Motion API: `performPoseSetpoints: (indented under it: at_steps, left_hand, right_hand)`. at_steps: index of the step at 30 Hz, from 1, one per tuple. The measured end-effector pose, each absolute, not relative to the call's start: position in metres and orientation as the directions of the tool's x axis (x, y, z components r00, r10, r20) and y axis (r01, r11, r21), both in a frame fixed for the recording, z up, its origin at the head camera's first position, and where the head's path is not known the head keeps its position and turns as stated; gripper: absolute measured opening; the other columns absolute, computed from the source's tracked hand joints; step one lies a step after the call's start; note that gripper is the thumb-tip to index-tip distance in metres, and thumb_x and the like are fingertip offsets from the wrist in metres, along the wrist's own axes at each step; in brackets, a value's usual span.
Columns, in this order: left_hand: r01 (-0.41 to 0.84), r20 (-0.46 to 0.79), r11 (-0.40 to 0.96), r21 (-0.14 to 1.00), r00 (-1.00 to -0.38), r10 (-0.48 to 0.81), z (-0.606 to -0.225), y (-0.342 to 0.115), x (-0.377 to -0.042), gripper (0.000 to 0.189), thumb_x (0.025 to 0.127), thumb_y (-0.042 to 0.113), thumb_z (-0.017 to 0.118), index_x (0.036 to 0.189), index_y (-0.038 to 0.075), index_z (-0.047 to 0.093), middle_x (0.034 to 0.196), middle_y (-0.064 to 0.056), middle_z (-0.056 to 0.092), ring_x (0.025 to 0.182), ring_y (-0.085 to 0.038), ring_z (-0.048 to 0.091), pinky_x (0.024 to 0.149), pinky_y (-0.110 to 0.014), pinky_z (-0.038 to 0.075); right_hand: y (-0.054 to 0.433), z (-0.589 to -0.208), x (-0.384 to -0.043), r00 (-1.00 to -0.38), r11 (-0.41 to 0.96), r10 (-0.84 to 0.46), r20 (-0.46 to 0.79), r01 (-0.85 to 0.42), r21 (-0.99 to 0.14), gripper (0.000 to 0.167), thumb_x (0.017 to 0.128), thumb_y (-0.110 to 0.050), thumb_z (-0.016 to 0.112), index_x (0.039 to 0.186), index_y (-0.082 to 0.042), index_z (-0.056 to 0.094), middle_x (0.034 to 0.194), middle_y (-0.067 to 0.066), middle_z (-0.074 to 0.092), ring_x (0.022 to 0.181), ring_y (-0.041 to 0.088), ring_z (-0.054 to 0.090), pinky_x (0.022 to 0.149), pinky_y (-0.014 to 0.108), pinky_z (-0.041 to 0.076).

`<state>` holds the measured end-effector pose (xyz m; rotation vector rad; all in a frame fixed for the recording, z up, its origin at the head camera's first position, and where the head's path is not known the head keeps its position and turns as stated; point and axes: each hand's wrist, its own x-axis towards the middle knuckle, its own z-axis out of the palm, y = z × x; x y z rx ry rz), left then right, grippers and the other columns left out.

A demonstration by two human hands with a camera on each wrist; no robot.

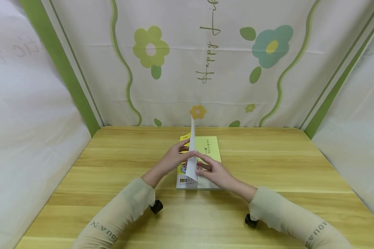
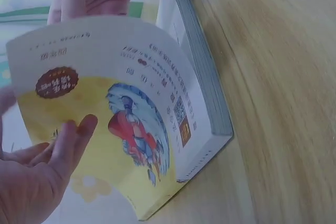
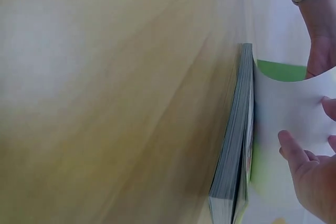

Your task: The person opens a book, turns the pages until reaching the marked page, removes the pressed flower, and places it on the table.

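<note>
A book (image 1: 209,147) with a yellow and white cover lies on the table, its front cover (image 1: 192,148) raised nearly upright. My left hand (image 1: 172,157) holds this cover from the left: its fingers lie on the printed outer face and the thumb reaches over the free edge. The outer face (image 2: 79,98) shows a red-and-blue figure in the left wrist view. From the other side my right hand (image 1: 216,173) touches the plain white inner face (image 3: 273,108) with thumb and fingertips. Both hands' tips meet near the free edge. Beneath the cover, a pale yellow-green title page shows.
The wooden table (image 1: 127,152) extends to both sides of the book. A white cloth backdrop (image 1: 180,86) with printed flowers stands behind the table's far edge, and white cloth walls (image 1: 25,114) flank it. Small black devices (image 1: 157,206) sit below both wrists.
</note>
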<state>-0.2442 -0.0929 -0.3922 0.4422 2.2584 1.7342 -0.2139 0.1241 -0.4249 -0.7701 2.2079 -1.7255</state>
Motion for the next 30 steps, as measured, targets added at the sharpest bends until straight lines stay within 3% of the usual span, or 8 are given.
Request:
performPoseSetpoints:
  at_steps: [8, 13, 18, 21, 23, 26, 28, 30]
  left_hand:
    - [0.033, -0.036, 0.217, 0.976, -0.951, 0.306, -0.392, -0.098, -0.244, 0.062, 0.101, 0.005, 0.063, 0.157, -0.001, 0.036, 0.138, -0.027, 0.057, 0.111, -0.037, 0.066, 0.087, -0.043, 0.059]
    - [0.062, -0.007, 0.245, 0.968, -0.962, 0.274, -0.391, -0.105, -0.244, 0.071, 0.099, -0.001, 0.064, 0.161, 0.005, 0.031, 0.143, -0.029, 0.053, 0.114, -0.043, 0.065, 0.085, -0.045, 0.059]
    - [0.129, 0.051, 0.373, 0.919, -0.976, 0.214, -0.391, -0.114, -0.244, 0.073, 0.097, -0.003, 0.066, 0.161, 0.007, 0.032, 0.152, -0.024, 0.046, 0.113, -0.045, 0.065, 0.083, -0.049, 0.059]
    - [0.146, 0.063, 0.453, 0.880, -0.979, 0.193, -0.388, -0.118, -0.242, 0.070, 0.096, -0.003, 0.066, 0.159, 0.007, 0.036, 0.156, -0.024, 0.040, 0.115, -0.046, 0.064, 0.084, -0.049, 0.059]
    - [0.160, 0.072, 0.495, 0.854, -0.979, 0.191, -0.387, -0.121, -0.241, 0.069, 0.096, -0.004, 0.066, 0.158, 0.005, 0.038, 0.157, -0.026, 0.038, 0.119, -0.049, 0.061, 0.086, -0.051, 0.058]
    - [0.229, 0.114, 0.578, 0.783, -0.967, 0.228, -0.385, -0.124, -0.240, 0.066, 0.095, -0.006, 0.065, 0.156, 0.002, 0.041, 0.158, -0.029, 0.034, 0.131, -0.051, 0.050, 0.098, -0.055, 0.051]
    - [0.295, 0.137, 0.648, 0.702, -0.949, 0.284, -0.386, -0.124, -0.239, 0.064, 0.096, -0.008, 0.062, 0.156, 0.002, 0.041, 0.161, -0.028, 0.028, 0.140, -0.050, 0.040, 0.107, -0.056, 0.042]
    - [0.373, 0.155, 0.712, 0.594, -0.922, 0.354, -0.387, -0.123, -0.238, 0.064, 0.096, -0.011, 0.058, 0.156, 0.003, 0.042, 0.164, -0.028, 0.021, 0.146, -0.050, 0.029, 0.114, -0.057, 0.032]
  right_hand:
    - [0.127, -0.425, -0.216, -0.781, 0.186, -0.609, 0.137, -0.309, -0.933, 0.053, 0.100, -0.002, 0.065, 0.151, 0.002, 0.047, 0.167, 0.017, 0.024, 0.139, 0.043, 0.045, 0.101, 0.037, 0.050]
    - [0.137, -0.426, -0.219, -0.718, 0.280, -0.685, 0.122, -0.414, -0.866, 0.055, 0.102, -0.009, 0.064, 0.153, 0.000, 0.045, 0.165, 0.019, 0.027, 0.141, 0.041, 0.043, 0.108, 0.048, 0.044]
    - [0.149, -0.423, -0.223, -0.711, 0.401, -0.701, 0.059, -0.461, -0.792, 0.053, 0.104, -0.016, 0.063, 0.153, -0.004, 0.047, 0.164, 0.018, 0.030, 0.142, 0.041, 0.043, 0.109, 0.056, 0.041]
    - [0.155, -0.423, -0.225, -0.711, 0.474, -0.703, 0.023, -0.492, -0.731, 0.053, 0.104, -0.018, 0.064, 0.153, -0.006, 0.048, 0.163, 0.018, 0.032, 0.116, 0.032, 0.065, 0.103, 0.051, 0.048]
    - [0.159, -0.423, -0.225, -0.708, 0.516, -0.706, -0.002, -0.513, -0.685, 0.054, 0.104, -0.019, 0.064, 0.154, -0.009, 0.048, 0.163, 0.016, 0.033, 0.106, 0.025, 0.066, 0.099, 0.046, 0.050]
    - [0.164, -0.424, -0.227, -0.686, 0.554, -0.727, -0.028, -0.563, -0.613, 0.056, 0.102, -0.021, 0.067, 0.153, -0.009, 0.049, 0.163, 0.013, 0.035, 0.113, 0.024, 0.064, 0.104, 0.045, 0.047]
    - [0.167, -0.424, -0.227, -0.669, 0.567, -0.742, -0.052, -0.584, -0.580, 0.059, 0.100, -0.023, 0.070, 0.153, -0.010, 0.049, 0.163, 0.011, 0.036, 0.141, 0.035, 0.045, 0.113, 0.051, 0.038]
    - [0.169, -0.424, -0.227, -0.644, 0.562, -0.762, -0.070, -0.605, -0.564, 0.060, 0.098, -0.025, 0.072, 0.152, -0.010, 0.050, 0.162, 0.011, 0.036, 0.149, 0.038, 0.031, 0.117, 0.054, 0.029]
